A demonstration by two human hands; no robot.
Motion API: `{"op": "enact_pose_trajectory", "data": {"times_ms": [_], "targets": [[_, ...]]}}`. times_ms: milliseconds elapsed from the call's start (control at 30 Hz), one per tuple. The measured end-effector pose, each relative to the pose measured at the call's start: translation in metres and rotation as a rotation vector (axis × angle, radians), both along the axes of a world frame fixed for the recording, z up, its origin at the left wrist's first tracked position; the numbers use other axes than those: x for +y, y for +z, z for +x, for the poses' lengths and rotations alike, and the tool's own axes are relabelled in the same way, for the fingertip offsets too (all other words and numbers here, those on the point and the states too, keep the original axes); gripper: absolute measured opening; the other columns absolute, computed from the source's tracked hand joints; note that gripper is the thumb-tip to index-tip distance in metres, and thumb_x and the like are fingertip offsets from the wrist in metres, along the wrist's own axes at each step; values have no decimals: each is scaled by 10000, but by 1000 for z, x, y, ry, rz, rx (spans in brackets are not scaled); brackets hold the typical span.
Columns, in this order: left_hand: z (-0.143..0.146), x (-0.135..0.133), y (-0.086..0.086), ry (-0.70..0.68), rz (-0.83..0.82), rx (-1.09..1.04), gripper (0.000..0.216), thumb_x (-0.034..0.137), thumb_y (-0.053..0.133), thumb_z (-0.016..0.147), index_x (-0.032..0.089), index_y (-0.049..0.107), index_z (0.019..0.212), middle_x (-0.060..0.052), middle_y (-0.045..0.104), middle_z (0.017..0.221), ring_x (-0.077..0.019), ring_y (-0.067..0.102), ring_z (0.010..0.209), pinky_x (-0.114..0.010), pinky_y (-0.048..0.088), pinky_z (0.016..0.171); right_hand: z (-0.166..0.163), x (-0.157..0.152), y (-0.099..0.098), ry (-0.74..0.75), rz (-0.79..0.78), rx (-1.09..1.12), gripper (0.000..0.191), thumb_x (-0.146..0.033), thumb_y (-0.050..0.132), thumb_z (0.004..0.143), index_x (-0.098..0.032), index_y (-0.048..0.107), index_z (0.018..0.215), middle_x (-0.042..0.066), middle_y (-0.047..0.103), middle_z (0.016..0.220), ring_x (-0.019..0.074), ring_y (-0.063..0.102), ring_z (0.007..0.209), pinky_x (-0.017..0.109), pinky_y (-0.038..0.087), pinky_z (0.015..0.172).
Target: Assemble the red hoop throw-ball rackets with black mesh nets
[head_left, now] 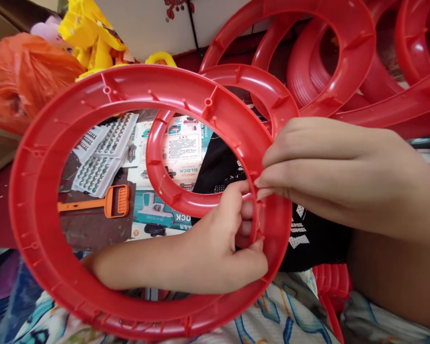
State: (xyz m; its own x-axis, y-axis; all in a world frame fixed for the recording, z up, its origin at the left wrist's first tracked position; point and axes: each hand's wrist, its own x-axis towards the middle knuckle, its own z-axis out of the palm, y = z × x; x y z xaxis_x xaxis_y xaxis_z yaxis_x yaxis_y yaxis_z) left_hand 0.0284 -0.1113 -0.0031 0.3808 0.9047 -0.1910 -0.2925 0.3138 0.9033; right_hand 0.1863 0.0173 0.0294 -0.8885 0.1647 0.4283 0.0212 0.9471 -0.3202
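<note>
A large red plastic ring (36, 191) with an open channel, ribs and small pegs is held upright in front of me. My left hand (236, 243) reaches through its hole, fingers curled around the inner rim on the right side. There, my right hand (318, 167) has its fingertips pinched together at the channel, just above my left fingers. Whether a small piece sits between those fingertips is hidden. Behind the large ring is a smaller red ring (154, 157), partly covered by it and by my left hand.
More red rings (358, 43) fill the upper right. Printed boxes (154, 210), sheets of small silver balls (112, 136) and an orange rake-like tool (117, 200) lie behind the ring. An orange plastic bag (28, 76) stands left, and black cloth (318, 243) lies under my right arm.
</note>
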Motion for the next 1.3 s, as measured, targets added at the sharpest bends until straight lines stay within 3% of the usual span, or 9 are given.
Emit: {"op": "enact_pose_trajectory", "data": {"times_ms": [200, 367, 500, 700, 867, 1100, 1300], "targets": [[0, 5, -3, 62, -18, -88, 373, 122, 647, 848, 248, 343, 1024, 15, 519, 989, -54, 537, 728, -177, 490, 649, -3, 1, 2, -32, 149, 38, 241, -177, 521, 986, -178, 633, 773, 54, 607, 864, 156, 492, 798, 342, 463, 713], [0, 9, -4, 167, -44, 9, 201, 240, 536, 965, 260, 369, 1075, 50, 539, 771, -69, 450, 570, -176, 400, 508, -3, -1, -1, -150, 191, -7, 277, -258, 528, 991, -172, 652, 758, 70, 606, 831, 183, 514, 789, 375, 471, 704], [-7, 8, -5, 98, -111, 141, 242, 200, 564, 915, 257, 388, 1070, 55, 513, 751, -79, 452, 578, -194, 403, 520, 0, 1, -1, -140, 163, -3, 288, -297, 558, 983, -161, 649, 747, 56, 610, 811, 173, 523, 770, 362, 458, 685], [-15, 5, 1, -38, -124, 244, 245, 186, 572, 895, 236, 376, 1032, 32, 528, 876, -87, 489, 682, -230, 449, 603, 3, 0, 2, -47, 50, 8, 176, -175, 543, 985, -153, 622, 829, 38, 598, 870, 132, 528, 815, 319, 460, 732], [-10, 7, 9, -117, -153, 168, 294, 57, 520, 858, 218, 362, 1047, 59, 465, 829, -75, 480, 720, -194, 418, 608, 5, -3, 3, -43, 2, 12, 150, -168, 517, 999, -169, 587, 867, 33, 578, 902, 128, 531, 852, 315, 464, 749], [-7, 4, 10, -156, -169, 168, 228, 141, 551, 911, 219, 356, 1001, 42, 490, 840, -75, 465, 723, -188, 401, 593, 4, 6, 3, 21, -41, -28, 241, -153, 453, 1013, -143, 627, 847, 50, 592, 901, 119, 547, 822, 271, 467, 690], [-3, 2, 9, -116, -128, 19, 333, 183, 557, 959, 250, 334, 1197, 43, 505, 858, -67, 520, 718, -167, 447, 609, 4, 11, 4, 42, -84, -17, 238, -176, 457, 1016, -147, 652, 881, 37, 612, 914, 96, 569, 826, 233, 470, 698]]}}
